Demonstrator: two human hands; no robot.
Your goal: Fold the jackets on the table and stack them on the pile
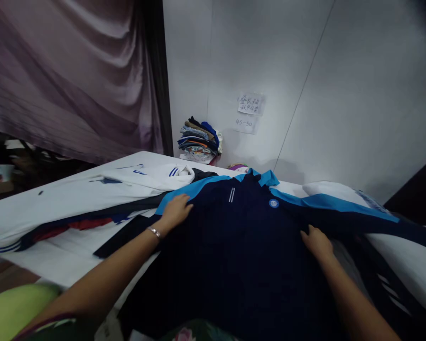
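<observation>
A dark navy jacket (248, 246) with bright blue shoulders and collar lies spread out in front of me, collar away from me. On its chest are a round blue-and-white badge (273, 203) and a short pale zip (232, 194). My left hand (176, 211), a bracelet at its wrist, is closed on the jacket near the left shoulder, over the sleeve. At the jacket's right side, below the other sleeve, my right hand (317, 240) pinches the cloth. The jacket's lower end runs out of view toward my body.
White garments with blue stripes (142, 182) lie on the white table (74, 173) at left. A folded clothes stack (199, 139) stands at the far wall, below paper signs (250, 104). More clothes (390, 284) lie at right. A curtain (74, 71) hangs on the left.
</observation>
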